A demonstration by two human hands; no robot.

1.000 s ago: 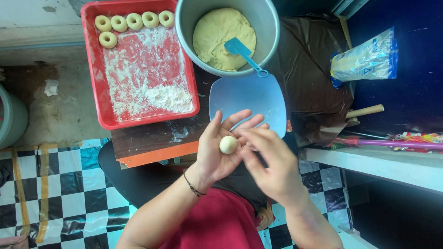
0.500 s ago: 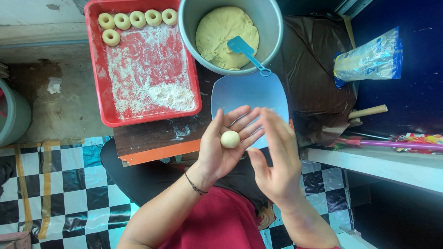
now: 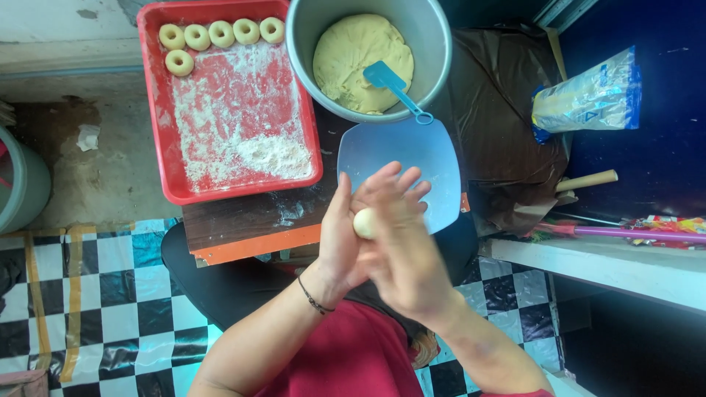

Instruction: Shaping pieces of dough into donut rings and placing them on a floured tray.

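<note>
A small pale dough ball (image 3: pixel 363 223) is pressed between my two palms above my lap. My left hand (image 3: pixel 338 239), with a dark bracelet on the wrist, lies under and left of the ball. Laid over it from the right, my right hand (image 3: pixel 403 254) covers most of the ball and is blurred. Just beyond my fingertips lies a light blue plastic plate (image 3: pixel 412 158). Behind it a metal pot (image 3: pixel 438 51) holds a mass of yellow dough (image 3: pixel 346 59) with a blue scraper (image 3: pixel 390 82) stuck in it.
A red tray (image 3: pixel 158 147), dusted with flour, carries several ring-shaped dough pieces (image 3: pixel 220 33) along its far edge. It rests on a dark wooden board (image 3: pixel 243 220). A plastic bag (image 3: pixel 588 95) and a wooden handle (image 3: pixel 588 180) lie at the right, a grey bucket (image 3: pixel 18 184) at the left.
My right hand has closed back over the ball, which lay open on the left palm half a second ago. Both hands have shifted slightly.
</note>
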